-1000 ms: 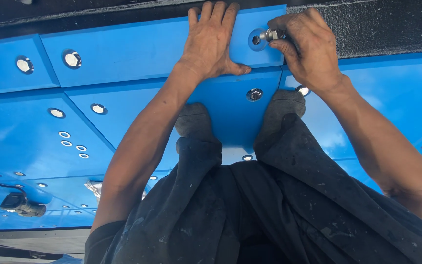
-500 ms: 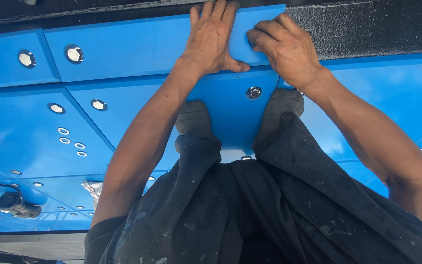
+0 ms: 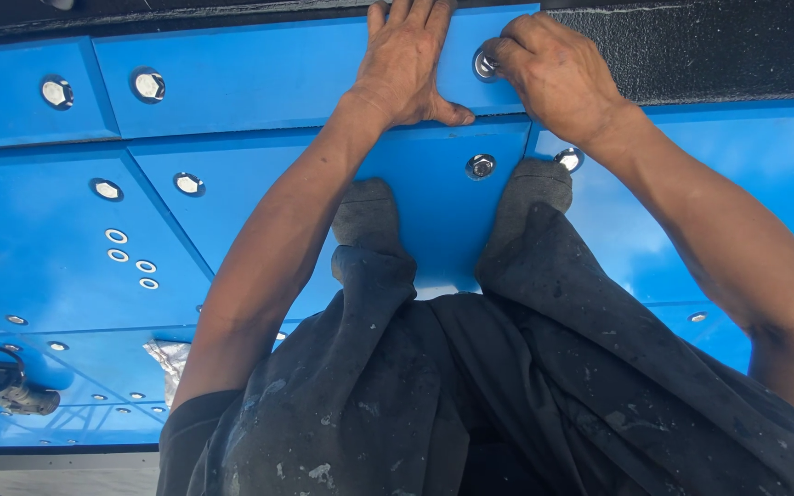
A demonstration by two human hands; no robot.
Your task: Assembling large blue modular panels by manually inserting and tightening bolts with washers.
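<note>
I crouch on glossy blue panels (image 3: 259, 73) fastened with metal bolts. My left hand (image 3: 411, 64) lies flat, fingers spread, pressing on the top blue panel. Just to its right, my right hand (image 3: 553, 69) curls its fingers around a silver bolt head (image 3: 486, 64) set in that same panel. A second hex bolt (image 3: 480, 166) sits in the panel below, between my two grey-socked feet (image 3: 369, 216). Dark, paint-flecked trousers (image 3: 470, 395) fill the lower middle of the view.
More bolts (image 3: 149, 85) dot the panels to the left, with several small ringed holes (image 3: 130, 257). A dark power tool (image 3: 6, 390) lies at the lower left near a crumpled silver scrap (image 3: 169, 363). A black rough surface (image 3: 719, 46) borders the upper right.
My right hand has shifted left and closed over the bolt in the top panel. My left hand has stayed flat on the panel.
</note>
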